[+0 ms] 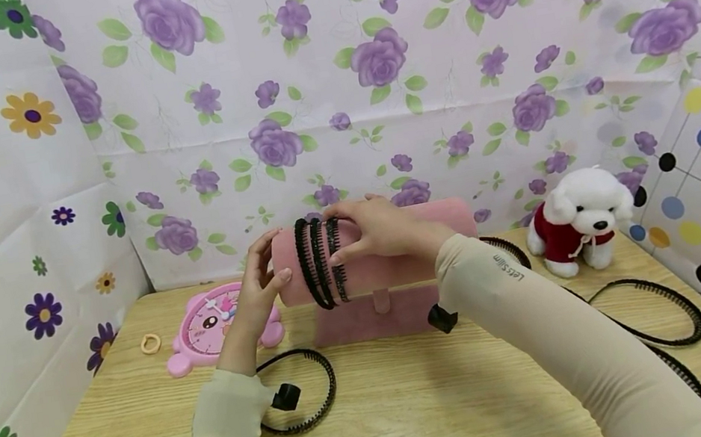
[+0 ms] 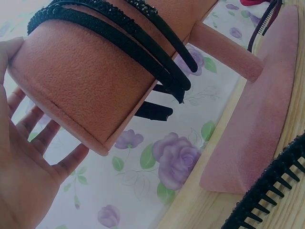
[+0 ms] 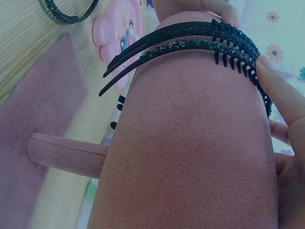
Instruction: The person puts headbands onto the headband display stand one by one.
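Observation:
A pink plush headband stand has a thick horizontal roll [image 1: 399, 268] on a post above a flat base [image 1: 352, 320]. Three black toothed headbands sit side by side over its left part: an outer one [image 1: 306, 263], a middle one [image 1: 322, 272] and a glittery inner one [image 1: 340, 278]. My left hand [image 1: 257, 278] holds the roll's left end, fingers spread round the rim in the left wrist view. From above, my right hand [image 1: 379, 225] grips the inner headband, thumb on its front and fingers over the top; the roll hides some of those fingers.
One more black headband [image 1: 332, 383] lies near my left forearm, and others [image 1: 694, 311] lie at the right of the wooden table [image 1: 386, 409]. A pink clock [image 1: 195, 343] and a small wooden ring [image 1: 150, 344] are at left. A white toy dog [image 1: 582, 203] sits back right.

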Demonstrator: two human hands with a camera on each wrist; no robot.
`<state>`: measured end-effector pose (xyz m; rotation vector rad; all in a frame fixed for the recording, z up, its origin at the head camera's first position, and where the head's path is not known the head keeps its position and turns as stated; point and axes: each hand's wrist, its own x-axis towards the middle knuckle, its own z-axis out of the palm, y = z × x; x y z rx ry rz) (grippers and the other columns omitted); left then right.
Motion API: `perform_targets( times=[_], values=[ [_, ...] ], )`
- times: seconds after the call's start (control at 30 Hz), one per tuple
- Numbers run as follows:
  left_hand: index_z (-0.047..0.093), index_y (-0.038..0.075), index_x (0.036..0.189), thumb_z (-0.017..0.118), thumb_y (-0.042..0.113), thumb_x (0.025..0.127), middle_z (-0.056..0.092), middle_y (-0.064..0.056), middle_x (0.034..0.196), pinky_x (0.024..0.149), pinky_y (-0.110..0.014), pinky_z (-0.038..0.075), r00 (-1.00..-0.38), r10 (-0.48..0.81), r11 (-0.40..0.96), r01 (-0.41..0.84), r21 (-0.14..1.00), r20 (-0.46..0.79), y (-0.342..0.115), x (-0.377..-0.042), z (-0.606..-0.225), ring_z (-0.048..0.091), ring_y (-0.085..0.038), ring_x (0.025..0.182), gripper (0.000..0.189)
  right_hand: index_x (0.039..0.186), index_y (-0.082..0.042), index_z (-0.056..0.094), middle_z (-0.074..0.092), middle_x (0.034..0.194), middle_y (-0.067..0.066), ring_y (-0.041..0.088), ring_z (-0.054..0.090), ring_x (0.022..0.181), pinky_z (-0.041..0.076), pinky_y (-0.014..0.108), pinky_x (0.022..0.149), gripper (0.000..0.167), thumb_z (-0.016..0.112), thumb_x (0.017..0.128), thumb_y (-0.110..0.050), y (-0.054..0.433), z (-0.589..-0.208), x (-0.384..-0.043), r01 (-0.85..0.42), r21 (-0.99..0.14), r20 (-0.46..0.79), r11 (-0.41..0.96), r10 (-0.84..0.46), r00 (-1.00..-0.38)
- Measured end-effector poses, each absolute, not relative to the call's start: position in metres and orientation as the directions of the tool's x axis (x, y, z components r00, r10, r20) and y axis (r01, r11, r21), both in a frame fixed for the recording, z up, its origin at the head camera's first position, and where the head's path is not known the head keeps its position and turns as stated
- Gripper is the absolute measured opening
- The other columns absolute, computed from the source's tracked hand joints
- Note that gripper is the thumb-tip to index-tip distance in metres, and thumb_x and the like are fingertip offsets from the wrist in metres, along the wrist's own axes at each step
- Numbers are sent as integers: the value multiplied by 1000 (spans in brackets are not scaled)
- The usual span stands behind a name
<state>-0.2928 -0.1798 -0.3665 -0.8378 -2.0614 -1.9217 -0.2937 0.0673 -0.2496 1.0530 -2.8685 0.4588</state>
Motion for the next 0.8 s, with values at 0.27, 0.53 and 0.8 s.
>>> perform_targets(
  times=[0.27,0.53,0.8],
  values=[
    [28,21,149,51,7,93,31,-1,154,105,-34,32,-818,266,-10,526,850,510,-179,-293,-366,33,-10,137,62,141,-14,45,56,139,5,24,51,130,16,54,118,74,68,82,-53,65,-249,-294,-650,-245,158,719,-632,-759],
    [29,20,149,50,7,92,31,-2,154,105,-36,31,-819,262,-5,528,849,511,-178,-292,-365,33,-10,137,62,143,-17,43,54,141,5,22,48,133,13,55,118,75,66,83,-56,64,-249,-292,-638,-207,147,742,-621,-770],
    [28,20,149,50,7,92,31,-1,153,104,-32,32,-820,261,-13,524,852,509,-179,-292,-366,34,-10,136,62,144,-20,41,53,143,7,23,45,136,11,55,118,75,66,83,-55,67,-241,-284,-640,-212,168,739,-617,-769]
  ],
)
